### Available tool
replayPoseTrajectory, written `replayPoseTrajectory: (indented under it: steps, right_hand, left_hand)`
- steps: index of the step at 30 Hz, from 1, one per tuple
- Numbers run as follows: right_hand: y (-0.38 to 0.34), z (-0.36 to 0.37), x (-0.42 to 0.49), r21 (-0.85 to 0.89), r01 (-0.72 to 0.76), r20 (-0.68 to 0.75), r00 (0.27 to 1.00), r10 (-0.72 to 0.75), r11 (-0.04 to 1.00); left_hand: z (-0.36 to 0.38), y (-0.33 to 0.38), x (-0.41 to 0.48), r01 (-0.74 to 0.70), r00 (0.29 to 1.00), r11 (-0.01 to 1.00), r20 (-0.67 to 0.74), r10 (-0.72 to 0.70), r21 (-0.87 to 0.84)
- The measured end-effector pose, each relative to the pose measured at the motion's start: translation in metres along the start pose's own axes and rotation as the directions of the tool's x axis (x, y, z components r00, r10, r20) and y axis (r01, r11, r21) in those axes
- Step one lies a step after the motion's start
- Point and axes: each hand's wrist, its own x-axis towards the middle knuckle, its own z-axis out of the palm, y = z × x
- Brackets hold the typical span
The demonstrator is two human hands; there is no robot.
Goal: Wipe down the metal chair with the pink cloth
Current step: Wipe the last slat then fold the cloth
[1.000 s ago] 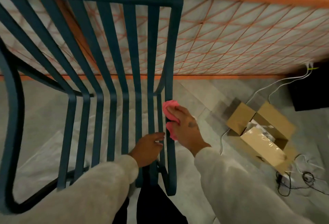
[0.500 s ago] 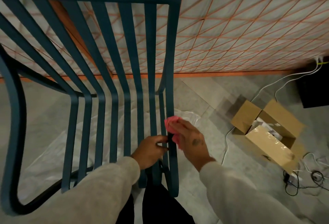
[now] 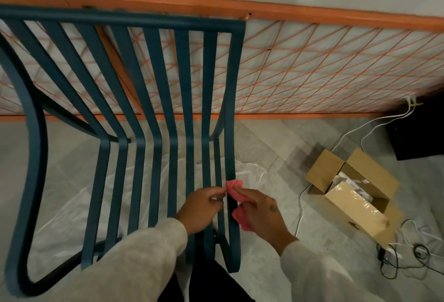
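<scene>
Presently the right hand (image 3: pixel 262 210) grips the pink cloth (image 3: pixel 240 219) against the outer slat (image 3: pixel 231 152) of the metal chair (image 3: pixel 120 19) at 5 o'clock; left hand (image 3: pixel 201 208) clasps the neighbouring slat (image 3: pixel 217 157). Cloth judged soft, best bunched; frame rigid, smooth

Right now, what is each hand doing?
Left hand: pinches a slat of the metal chair.
Right hand: holds the pink cloth against the edge slat.
</scene>
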Motion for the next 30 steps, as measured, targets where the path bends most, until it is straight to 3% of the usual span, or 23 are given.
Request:
replayPoseTrajectory:
  steps: [2,4,7,10,15,19,24,27,30]
  right_hand:
    - [-0.015,-0.001,-0.011,-0.014,0.108,-0.064,0.992,-0.109,0.994]
    - [-0.035,0.001,-0.023,0.082,0.198,-0.106,0.976,-0.189,0.977]
    - [-0.062,0.010,-0.046,0.278,0.245,-0.143,0.967,-0.212,0.929]
    - [-0.088,0.019,-0.072,0.354,0.303,-0.164,0.951,-0.260,0.885]
    - [-0.129,0.028,-0.121,0.479,0.374,-0.132,0.925,-0.356,0.794]
    - [-0.148,0.026,-0.151,0.610,0.350,-0.048,0.912,-0.408,0.711]
    - [-0.162,0.017,-0.180,0.457,0.472,-0.098,0.869,-0.485,0.754]
    - [-0.161,0.007,-0.193,0.343,0.518,-0.122,0.851,-0.510,0.783]
    - [-0.152,-0.004,-0.202,0.336,0.515,-0.078,0.850,-0.521,0.789]
  left_hand:
    - [-0.010,0.014,-0.012,-0.071,0.996,0.996,-0.066,0.067,-0.059]
    - [-0.024,0.034,-0.023,-0.139,0.988,0.982,-0.087,0.129,-0.124]
    - [-0.042,0.065,-0.040,-0.212,0.976,0.955,-0.095,0.196,-0.207]
    - [-0.059,0.090,-0.065,-0.244,0.969,0.934,-0.110,0.223,-0.261]
    - [-0.083,0.125,-0.116,-0.357,0.934,0.902,-0.091,0.345,-0.241]
    - [-0.094,0.146,-0.151,-0.431,0.902,0.869,-0.079,0.425,-0.243]
    - [-0.093,0.169,-0.190,-0.541,0.841,0.810,-0.168,0.514,-0.226]
    - [-0.087,0.184,-0.205,-0.595,0.794,0.799,-0.218,0.568,-0.088]
    - [-0.074,0.199,-0.208,-0.605,0.757,0.792,-0.247,0.604,0.082]
